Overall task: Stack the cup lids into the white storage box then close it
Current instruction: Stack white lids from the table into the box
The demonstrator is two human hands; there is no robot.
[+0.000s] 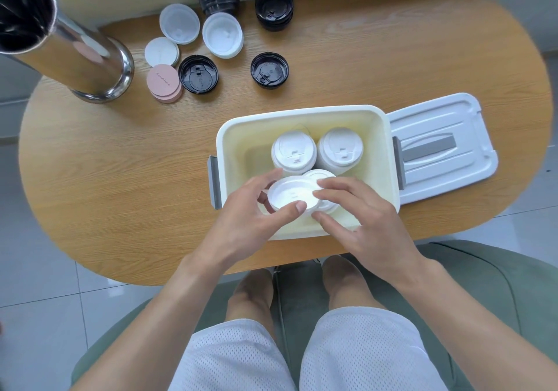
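Café or drinks-counter setting: oval wooden table (362, 67), takeaway cup lids (199, 74) in stacks, steel cylinder (75, 55), tiled floor (45, 270).

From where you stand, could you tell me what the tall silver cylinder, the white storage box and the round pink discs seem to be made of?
Tall silver cylinder: likely polished steel; it mirrors the nearby lids.
White storage box: probably moulded plastic, satin cream walls with rounded corners and grey clasps.
Round pink discs: flat, matte, with faint printed script; possibly card or plastic, I cannot tell which.
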